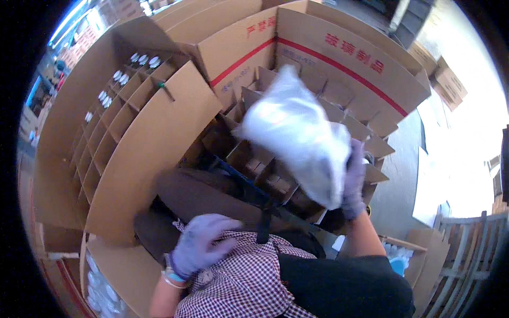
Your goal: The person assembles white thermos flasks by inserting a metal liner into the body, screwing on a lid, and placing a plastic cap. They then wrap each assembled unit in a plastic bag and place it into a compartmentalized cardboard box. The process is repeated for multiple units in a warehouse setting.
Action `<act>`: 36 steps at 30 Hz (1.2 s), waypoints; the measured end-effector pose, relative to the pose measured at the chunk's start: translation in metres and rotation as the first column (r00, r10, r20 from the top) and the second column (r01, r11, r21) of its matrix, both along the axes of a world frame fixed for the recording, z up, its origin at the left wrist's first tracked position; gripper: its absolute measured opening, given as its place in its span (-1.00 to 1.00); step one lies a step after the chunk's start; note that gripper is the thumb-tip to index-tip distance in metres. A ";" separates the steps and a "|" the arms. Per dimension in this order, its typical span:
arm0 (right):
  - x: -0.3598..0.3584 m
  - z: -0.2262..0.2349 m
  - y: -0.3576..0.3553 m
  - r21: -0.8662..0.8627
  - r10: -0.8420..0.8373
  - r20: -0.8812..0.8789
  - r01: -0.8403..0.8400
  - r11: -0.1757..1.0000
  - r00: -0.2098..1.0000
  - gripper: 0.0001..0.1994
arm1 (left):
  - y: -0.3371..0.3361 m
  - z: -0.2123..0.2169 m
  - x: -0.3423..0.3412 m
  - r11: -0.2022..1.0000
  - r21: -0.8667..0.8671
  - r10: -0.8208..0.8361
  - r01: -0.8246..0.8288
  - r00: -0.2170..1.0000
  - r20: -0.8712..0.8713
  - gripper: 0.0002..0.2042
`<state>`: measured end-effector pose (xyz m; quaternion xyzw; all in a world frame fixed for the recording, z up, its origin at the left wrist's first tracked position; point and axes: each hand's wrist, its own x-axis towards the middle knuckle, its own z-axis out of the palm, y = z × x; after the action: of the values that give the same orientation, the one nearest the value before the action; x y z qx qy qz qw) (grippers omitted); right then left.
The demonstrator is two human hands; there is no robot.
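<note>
My right hand [354, 183], in a pale purple glove, grips a bulging white plastic bag [297, 127] by its near right end. The bag is smeared by motion, and what it holds cannot be made out. It hangs over a large open carton [339, 58] fitted with cardboard dividers [331, 108], hiding part of them. My left hand [204, 246], gloved alike, hovers above my checked apron [238, 259] with its fingers loosely bent and apart, nothing in them.
At the left stands another divided carton [143, 127] with several silver-capped bottles [154, 62] in its far cells. Clear plastic items [101, 286] lie in a box at the lower left. A slatted wooden rack [469, 259] is at the lower right; a grey surface [405, 164] borders the carton.
</note>
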<state>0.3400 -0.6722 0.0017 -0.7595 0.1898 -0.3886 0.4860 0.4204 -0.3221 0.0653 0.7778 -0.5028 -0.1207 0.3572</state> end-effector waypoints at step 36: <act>0.260 -0.065 0.054 -0.401 0.377 -0.415 -0.538 0.741 0.828 -0.73 | 0.522 -0.191 -0.091 -0.466 -0.166 0.884 -0.869 -0.449 -0.133 -0.05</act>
<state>0.5999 -0.6183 -0.0631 -0.9326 -0.0398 -0.1683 0.3168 0.3298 0.1999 -0.1252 0.7970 0.3771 0.3204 0.3463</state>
